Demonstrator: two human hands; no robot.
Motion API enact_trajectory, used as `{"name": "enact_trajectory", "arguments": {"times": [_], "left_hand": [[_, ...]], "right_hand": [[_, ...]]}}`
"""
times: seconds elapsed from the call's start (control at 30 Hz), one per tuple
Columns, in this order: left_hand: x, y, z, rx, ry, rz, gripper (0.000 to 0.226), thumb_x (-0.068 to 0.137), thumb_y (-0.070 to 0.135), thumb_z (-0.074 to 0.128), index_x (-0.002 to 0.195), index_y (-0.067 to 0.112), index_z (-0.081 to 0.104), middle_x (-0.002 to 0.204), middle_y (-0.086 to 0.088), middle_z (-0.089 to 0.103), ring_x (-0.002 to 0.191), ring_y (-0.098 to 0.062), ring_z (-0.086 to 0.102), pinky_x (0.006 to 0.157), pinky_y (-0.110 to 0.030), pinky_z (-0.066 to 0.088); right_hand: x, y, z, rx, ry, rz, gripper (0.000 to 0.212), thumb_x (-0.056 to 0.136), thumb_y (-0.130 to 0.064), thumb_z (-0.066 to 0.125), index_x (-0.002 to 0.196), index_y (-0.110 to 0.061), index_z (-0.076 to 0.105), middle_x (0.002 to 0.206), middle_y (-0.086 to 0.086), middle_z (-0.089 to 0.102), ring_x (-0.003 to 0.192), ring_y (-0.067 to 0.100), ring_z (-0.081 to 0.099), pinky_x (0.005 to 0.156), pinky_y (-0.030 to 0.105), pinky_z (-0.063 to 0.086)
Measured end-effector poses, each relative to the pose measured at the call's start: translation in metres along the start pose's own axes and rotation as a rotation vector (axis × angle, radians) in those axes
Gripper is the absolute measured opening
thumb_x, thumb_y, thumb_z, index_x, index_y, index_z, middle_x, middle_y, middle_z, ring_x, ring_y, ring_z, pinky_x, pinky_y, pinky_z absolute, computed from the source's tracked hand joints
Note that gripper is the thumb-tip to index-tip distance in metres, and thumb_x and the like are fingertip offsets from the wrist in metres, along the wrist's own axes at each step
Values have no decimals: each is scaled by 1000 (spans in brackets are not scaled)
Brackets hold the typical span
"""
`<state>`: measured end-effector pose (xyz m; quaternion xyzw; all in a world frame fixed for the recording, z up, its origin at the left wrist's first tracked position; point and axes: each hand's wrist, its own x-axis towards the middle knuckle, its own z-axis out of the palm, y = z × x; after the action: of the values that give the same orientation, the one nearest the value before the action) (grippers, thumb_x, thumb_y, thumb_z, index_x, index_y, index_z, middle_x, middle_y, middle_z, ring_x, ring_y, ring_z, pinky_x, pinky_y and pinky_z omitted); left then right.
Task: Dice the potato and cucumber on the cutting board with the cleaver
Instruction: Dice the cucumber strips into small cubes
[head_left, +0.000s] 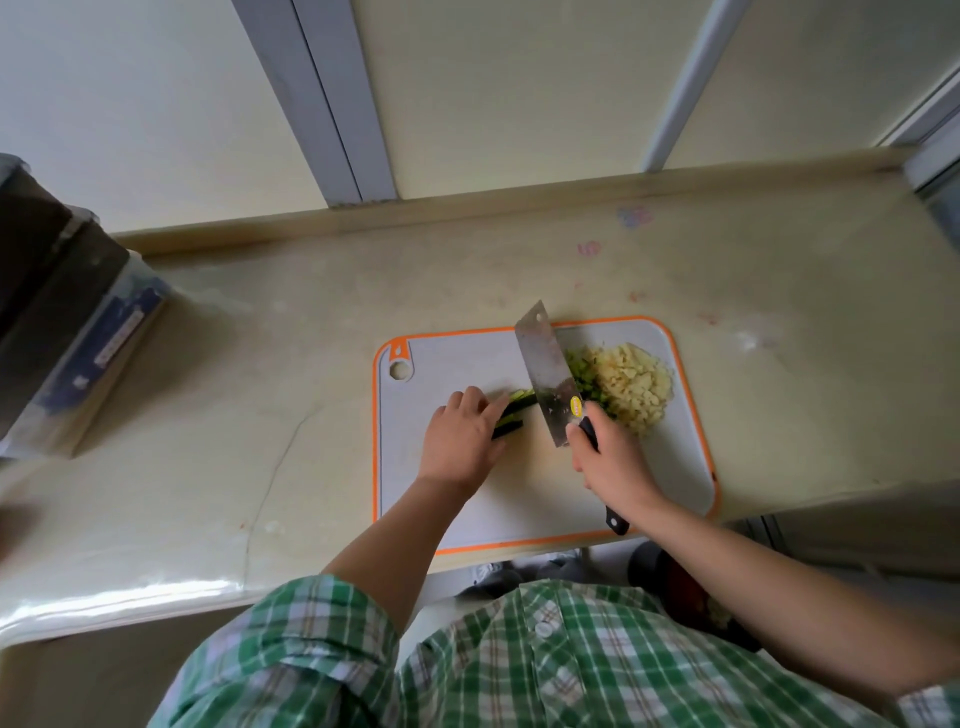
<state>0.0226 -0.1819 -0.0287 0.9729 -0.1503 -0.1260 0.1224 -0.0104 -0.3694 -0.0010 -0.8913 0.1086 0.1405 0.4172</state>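
Note:
A grey cutting board (467, 519) with an orange rim lies on the counter. A pile of diced potato (631, 387) sits at its far right, with diced cucumber (584, 376) beside it. My left hand (460, 439) holds down several dark green cucumber strips (511, 418) with curled fingers. My right hand (613, 462) grips the black handle of the cleaver (548, 371). The blade stands on the board just right of the strips' cut ends.
The cream counter (260, 415) has a raised back edge against the wall. A dark box-shaped appliance (57, 312) stands at the far left. Below the counter's front edge, a dark bowl (691, 597) shows near my right arm.

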Motion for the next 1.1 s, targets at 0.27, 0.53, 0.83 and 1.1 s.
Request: {"name": "enact_trajectory", "arguments": {"times": [0.27, 0.53, 0.83, 1.1], "left_hand": [[3, -7, -5, -77, 22, -71, 39, 93, 32, 53, 131, 23, 55, 118, -5, 52, 109, -25, 48, 85, -33, 40], [2, -9, -10, -150, 48, -177, 26, 96, 24, 50, 115, 18, 65, 107, -5, 57, 102, -26, 51, 78, -35, 45], [-1, -11, -7, -173, 64, -190, 28, 94, 28, 53, 117, 18, 64, 107, -5, 58, 103, -25, 53, 78, -34, 47], [1, -10, -1, -136, 40, -125, 48, 85, 53, 61, 123, 24, 61, 110, -3, 55, 103, -24, 51, 81, -33, 43]], "right_hand": [[3, 4, -16, -2, 73, 5, 9, 95, -21, 47, 90, -13, 47, 69, 12, 54, 60, 24, 47, 64, 48, 48], [10, -5, -16, -140, 97, -23, 15, 96, -21, 46, 88, -9, 46, 70, 18, 56, 65, 38, 54, 61, 48, 46], [8, -9, -14, -327, 46, -124, 17, 95, -19, 48, 82, -11, 41, 56, 4, 39, 56, 31, 45, 52, 39, 31], [3, -19, 1, -366, -35, -178, 16, 95, -25, 46, 84, -15, 40, 59, 7, 46, 59, 33, 51, 52, 41, 38]]}}
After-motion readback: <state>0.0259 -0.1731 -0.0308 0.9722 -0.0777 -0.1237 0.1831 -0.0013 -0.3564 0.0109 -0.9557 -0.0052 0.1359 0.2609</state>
